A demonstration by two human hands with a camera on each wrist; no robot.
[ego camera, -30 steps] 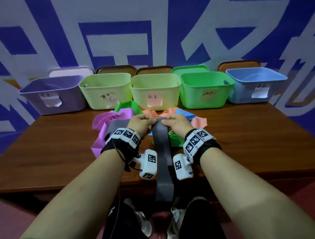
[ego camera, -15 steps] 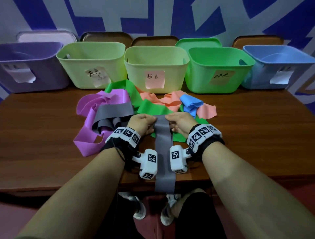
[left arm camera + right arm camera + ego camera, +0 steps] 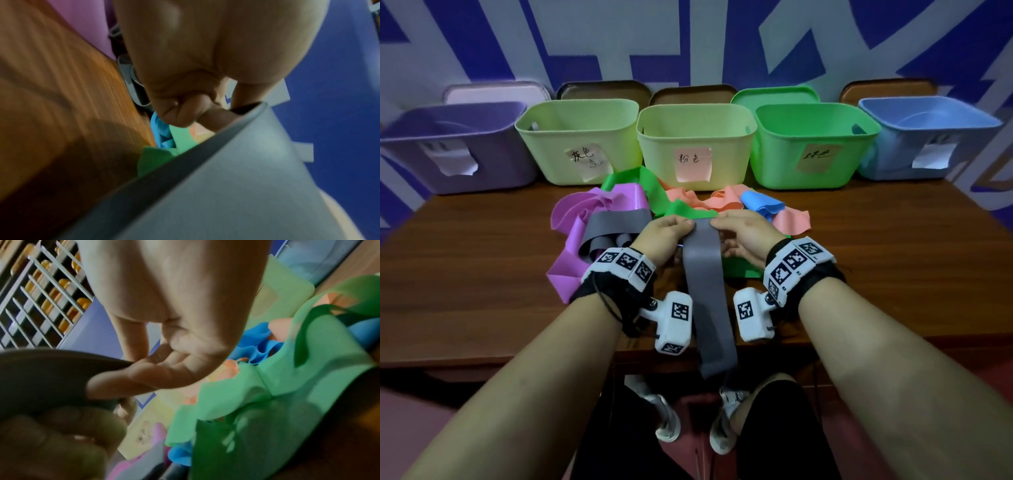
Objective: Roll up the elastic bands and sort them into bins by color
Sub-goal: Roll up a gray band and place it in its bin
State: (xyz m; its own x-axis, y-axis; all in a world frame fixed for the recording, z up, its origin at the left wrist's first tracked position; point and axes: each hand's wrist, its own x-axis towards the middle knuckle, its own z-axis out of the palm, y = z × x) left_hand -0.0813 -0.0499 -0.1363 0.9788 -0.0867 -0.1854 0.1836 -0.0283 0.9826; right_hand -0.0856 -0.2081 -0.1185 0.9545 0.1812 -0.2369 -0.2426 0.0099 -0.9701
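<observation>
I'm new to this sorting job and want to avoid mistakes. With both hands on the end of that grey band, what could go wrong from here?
1. The grey band hangs over the table edge; its free tail might drag and skew the roll.
2. The left hand and right hand pinch it right beside the green band, which could get caught in.
3. Two yellow-green bins look alike; check for the grey-labelled bin.

head: high, forward-down | wrists: close, along fingers | shared: grey band [image 3: 705, 284]
</observation>
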